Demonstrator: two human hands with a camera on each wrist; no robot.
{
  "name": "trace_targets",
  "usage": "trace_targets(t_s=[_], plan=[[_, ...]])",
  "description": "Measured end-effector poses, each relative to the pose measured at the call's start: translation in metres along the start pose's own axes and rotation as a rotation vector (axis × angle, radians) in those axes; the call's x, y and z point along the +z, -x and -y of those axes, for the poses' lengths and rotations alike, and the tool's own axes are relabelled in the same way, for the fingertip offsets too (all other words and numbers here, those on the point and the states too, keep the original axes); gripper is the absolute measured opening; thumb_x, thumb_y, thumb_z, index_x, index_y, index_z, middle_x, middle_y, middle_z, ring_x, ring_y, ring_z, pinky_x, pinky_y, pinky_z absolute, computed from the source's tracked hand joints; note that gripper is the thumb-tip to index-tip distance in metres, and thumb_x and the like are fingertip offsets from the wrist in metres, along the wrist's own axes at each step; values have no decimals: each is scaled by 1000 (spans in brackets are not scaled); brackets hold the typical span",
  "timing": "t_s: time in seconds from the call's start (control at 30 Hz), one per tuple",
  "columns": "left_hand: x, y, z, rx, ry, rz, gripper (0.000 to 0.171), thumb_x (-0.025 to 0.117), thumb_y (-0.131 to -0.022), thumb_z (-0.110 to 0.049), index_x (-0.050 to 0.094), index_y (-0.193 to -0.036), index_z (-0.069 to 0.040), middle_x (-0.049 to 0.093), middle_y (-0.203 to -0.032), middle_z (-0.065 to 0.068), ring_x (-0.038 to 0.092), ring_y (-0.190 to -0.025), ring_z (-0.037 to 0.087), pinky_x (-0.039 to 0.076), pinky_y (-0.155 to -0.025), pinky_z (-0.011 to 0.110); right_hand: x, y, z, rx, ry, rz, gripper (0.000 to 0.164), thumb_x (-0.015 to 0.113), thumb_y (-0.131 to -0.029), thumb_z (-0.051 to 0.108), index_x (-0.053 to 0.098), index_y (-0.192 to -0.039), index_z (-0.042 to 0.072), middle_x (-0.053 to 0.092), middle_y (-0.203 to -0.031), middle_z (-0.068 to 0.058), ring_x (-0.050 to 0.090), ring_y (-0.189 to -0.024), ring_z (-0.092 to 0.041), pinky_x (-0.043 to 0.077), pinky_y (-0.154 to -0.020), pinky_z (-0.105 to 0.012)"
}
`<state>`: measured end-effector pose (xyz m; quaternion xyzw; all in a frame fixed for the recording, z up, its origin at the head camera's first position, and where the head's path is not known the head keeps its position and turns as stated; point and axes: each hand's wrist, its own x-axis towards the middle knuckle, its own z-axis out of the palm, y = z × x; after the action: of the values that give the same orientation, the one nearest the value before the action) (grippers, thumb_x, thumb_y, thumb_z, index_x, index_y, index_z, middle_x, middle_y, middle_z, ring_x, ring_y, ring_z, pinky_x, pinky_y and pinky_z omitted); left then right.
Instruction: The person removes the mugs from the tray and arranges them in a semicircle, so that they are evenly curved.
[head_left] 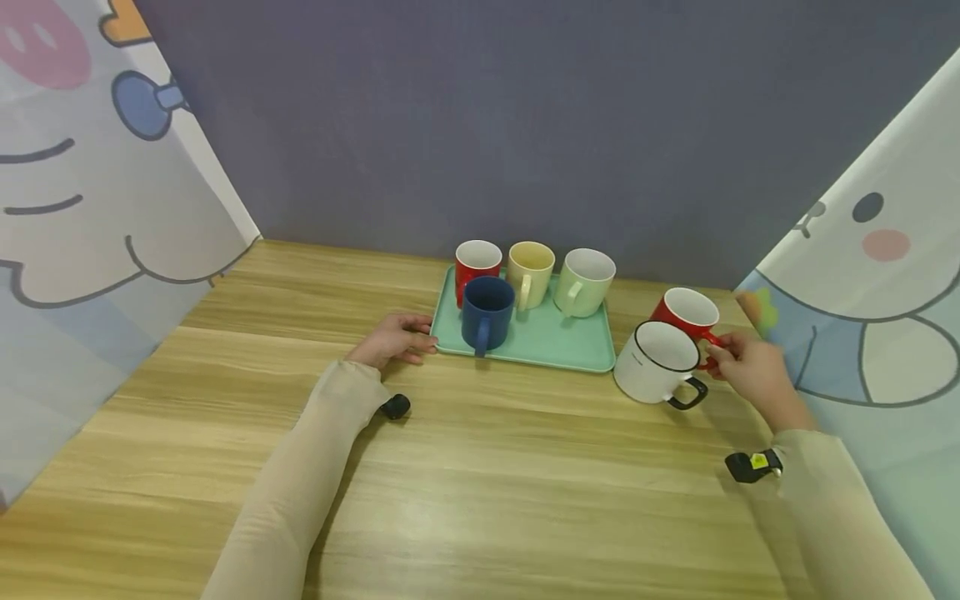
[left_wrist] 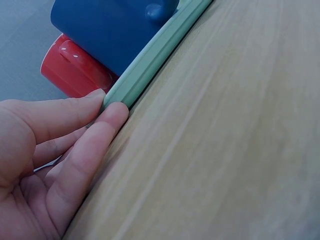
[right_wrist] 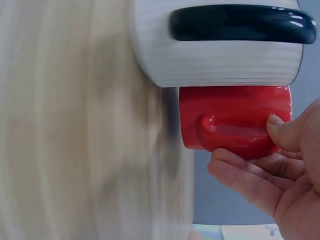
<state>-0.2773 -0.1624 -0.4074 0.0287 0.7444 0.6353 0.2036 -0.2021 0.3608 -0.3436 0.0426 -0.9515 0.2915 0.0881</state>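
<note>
Red mug (right_wrist: pixel 232 102), its handle (right_wrist: pixel 237 134) pinched in the right hand (head_left: pixel 750 371), perhaps off the desk (head_left: pixel 495 500), is best kept upright, clear of the white mug (head_left: pixel 643 373) left of that hand; the left hand (head_left: pixel 393 339) pinches the mint tray (head_left: pixel 551 340).

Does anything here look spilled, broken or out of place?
Nothing looks spilled or broken. Only the black-rimmed mug and one red mug seem out of place: both are off the tray, while four other mugs share it.

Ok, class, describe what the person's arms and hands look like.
The person wears long, plain cream sleeves. The left hand and right hand are bare. Each wrist bears a small black device; the right one shows a yellow marking.
</note>
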Motion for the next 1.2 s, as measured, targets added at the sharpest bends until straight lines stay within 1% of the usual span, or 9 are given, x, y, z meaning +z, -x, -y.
trace_targets(t_s=[0.17,0.3,0.43,0.6,0.67,0.83,0.93,1.07,1.2], plan=[[4,1,2,5,-2,-2,61,63,-95,2,36,-149,6,46,-137,22,69,-87,12,59,-71,26,4,4,-6,2,24,15,25,54,-101,7,58,-100,-17,69,-76,-22,68,-61,-24,51,-51,-18],[6,1,1,10,-4,-2,60,62,-96,2,36,-149,6,45,-139,23,69,-88,11,59,-71,26,6,5,-9,-25,30,5,22,55,-100,5,60,-98,-16,69,-75,-22,67,-59,-19,51,-50,-19],[5,0,2,6,-1,-4,60,62,-96,2,36,-150,6,45,-140,23,68,-87,11,59,-72,26,7,5,-11,-27,9,15,22,55,-101,6,61,-98,-15,70,-77,-22,66,-58,-12,52,-51,-19],[3,1,3,5,2,-9,61,63,-95,3,36,-150,6,45,-138,22,68,-86,11,59,-71,26,7,4,-11,-31,-25,30,24,54,-101,7,60,-100,-16,70,-77,-23,67,-58,-12,56,-53,-26],[2,1,3,6,1,-10,61,62,-95,2,36,-150,6,45,-137,22,68,-86,11,59,-71,26,6,4,-10,-28,-46,46,25,54,-102,7,60,-102,-17,70,-79,-24,68,-60,-13,58,-54,-28],[2,1,1,10,-9,-11,60,62,-96,2,36,-150,5,45,-138,22,68,-86,11,59,-72,25,1,4,-11,12,-125,108,33,52,-104,13,57,-110,-19,70,-88,-28,69,-66,-9,59,-59,-28],[3,1,1,10,-11,-15,58,62,-96,2,37,-149,5,46,-137,22,68,-86,10,59,-71,25,-1,5,-12,36,-152,132,36,53,-104,15,55,-113,-19,70,-90,-28,69,-68,-9,60,-61,-29],[4,1,1,10,-14,-16,59,62,-96,2,37,-149,6,46,-137,22,69,-85,10,59,-70,25,-4,4,-10,48,-146,143,39,55,-104,17,56,-115,-20,70,-90,-27,70,-67,-10,60,-61,-30],[4,1,1,14,-15,-13,60,62,-96,3,35,-149,7,46,-138,24,68,-84,9,59,-69,24,-7,2,-9,38,-117,140,41,57,-103,19,58,-115,-21,71,-88,-27,69,-64,-10,59,-59,-27]])
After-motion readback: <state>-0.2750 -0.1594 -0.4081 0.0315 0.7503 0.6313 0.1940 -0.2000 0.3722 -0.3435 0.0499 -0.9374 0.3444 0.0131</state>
